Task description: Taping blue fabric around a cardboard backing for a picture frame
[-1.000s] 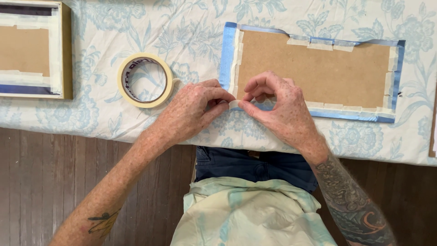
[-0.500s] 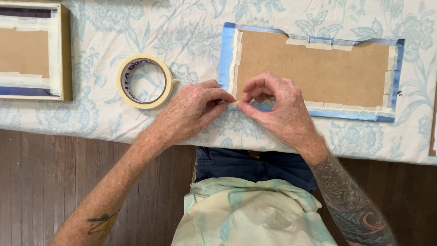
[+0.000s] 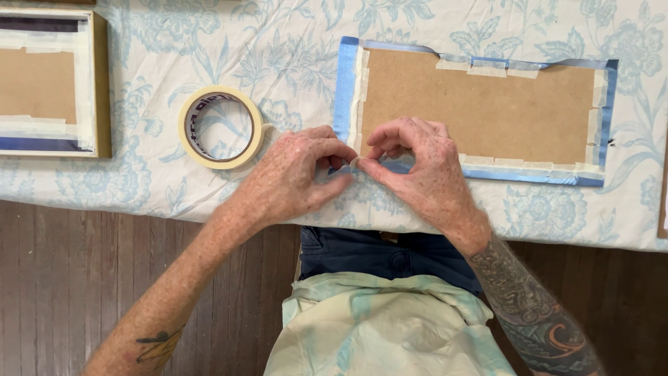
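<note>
Nothing moved since a second ago. Left hand (image 3: 296,174) and right hand (image 3: 417,170) fingers stay pinched shut on a small tape piece (image 3: 356,164) at the backing board's (image 3: 480,104) lower-left corner, frame centre. Tape roll (image 3: 221,127) idle left.

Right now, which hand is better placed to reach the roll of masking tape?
Probably the left hand: the tape roll lies just beside it on the cloth, while the right hand is further away, at the board's corner.

Both hands (image 3: 362,174) pinch tape strip (image 3: 356,163) at board (image 3: 480,111).
</note>
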